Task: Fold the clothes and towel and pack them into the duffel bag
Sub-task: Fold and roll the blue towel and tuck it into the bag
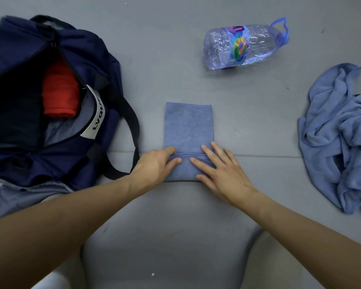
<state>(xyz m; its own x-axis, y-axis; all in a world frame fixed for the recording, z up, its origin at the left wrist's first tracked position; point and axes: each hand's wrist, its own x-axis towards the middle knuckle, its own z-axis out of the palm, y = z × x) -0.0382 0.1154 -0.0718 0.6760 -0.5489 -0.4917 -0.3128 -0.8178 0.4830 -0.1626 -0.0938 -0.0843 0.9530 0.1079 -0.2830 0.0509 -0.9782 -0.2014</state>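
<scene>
A blue towel (189, 126) lies folded into a narrow strip on the grey floor, its near end turned over into a fold. My left hand (157, 165) grips the left side of that fold, with the thumb on top. My right hand (219, 170) presses flat on the fold's right side, fingers straight and spread. A navy duffel bag (88, 59) lies open at the left, and a folded red garment (59, 90) sits inside it beside something dark. At the right lies a crumpled blue garment (340, 138).
A large clear plastic water bottle (244, 45) with a blue handle lies on its side beyond the towel. The bag's black strap (131, 126) loops toward the towel's left edge. A bit of grey-blue cloth (19, 197) shows under the bag at lower left.
</scene>
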